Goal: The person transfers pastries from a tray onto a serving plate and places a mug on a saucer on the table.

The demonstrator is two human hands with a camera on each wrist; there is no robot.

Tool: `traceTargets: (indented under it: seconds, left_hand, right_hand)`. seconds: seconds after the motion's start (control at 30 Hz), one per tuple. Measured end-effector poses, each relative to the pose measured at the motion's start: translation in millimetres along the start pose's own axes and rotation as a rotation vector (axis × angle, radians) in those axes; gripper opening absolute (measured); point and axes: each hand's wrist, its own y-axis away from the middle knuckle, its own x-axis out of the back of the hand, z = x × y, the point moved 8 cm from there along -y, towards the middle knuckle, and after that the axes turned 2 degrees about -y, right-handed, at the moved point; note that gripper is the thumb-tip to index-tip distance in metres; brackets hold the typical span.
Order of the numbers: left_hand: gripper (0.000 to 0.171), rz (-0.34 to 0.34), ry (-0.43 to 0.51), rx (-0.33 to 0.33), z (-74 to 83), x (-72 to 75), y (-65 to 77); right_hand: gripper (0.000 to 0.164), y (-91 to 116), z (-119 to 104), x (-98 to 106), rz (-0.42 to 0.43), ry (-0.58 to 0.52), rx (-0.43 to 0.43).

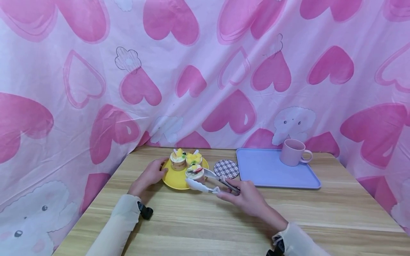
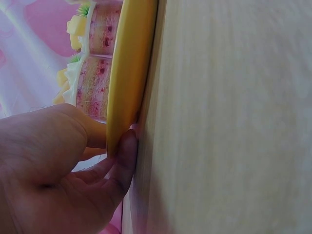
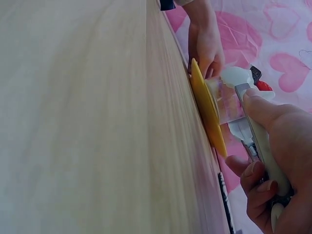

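My left hand (image 1: pixel 151 176) pinches the left rim of a round yellow plate (image 1: pixel 173 182), thumb above and fingers beneath it. Three dessert cups of layered cake share that plate. Yellow fruit pieces top the left cup (image 1: pixel 178 164) and the back cup (image 1: pixel 194 158). The front cup (image 1: pixel 194 173) carries a red and a dark piece on white cream. In my right hand (image 1: pixel 251 198) are metal tongs with white tips (image 1: pixel 196 185). Those tips stand on either side of the front cup, low by the plate's right edge.
A round checked coaster (image 1: pixel 226 168) lies right of the plate. Beyond it, a blue rectangular tray (image 1: pixel 272 174) bears a pink mug (image 1: pixel 293 153) at its back right. A heart-patterned curtain (image 1: pixel 227 110) hangs behind the wooden table (image 1: pixel 192 227).
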Motion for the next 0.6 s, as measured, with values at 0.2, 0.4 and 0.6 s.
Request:
traceTargets:
  seconds: [0.2,0.4,0.6]
  left_hand:
    - [0.058,0.004,-0.002,-0.004,-0.2,0.4,0.2]
    - [0.058,0.002,-0.005,-0.002,1.4,0.7,0.9]
    - [0.058,0.004,-0.016,-0.004,3.9,1.3,2.5]
  right_hand:
    - [0.077,-3,-4,-6,-0.003,-0.013,0.001]
    - [0.080,-7,-4,-12,-0.006,-0.004,-0.023]
    - [0.081,-11,-7,-18,0.001,-0.001,-0.033]
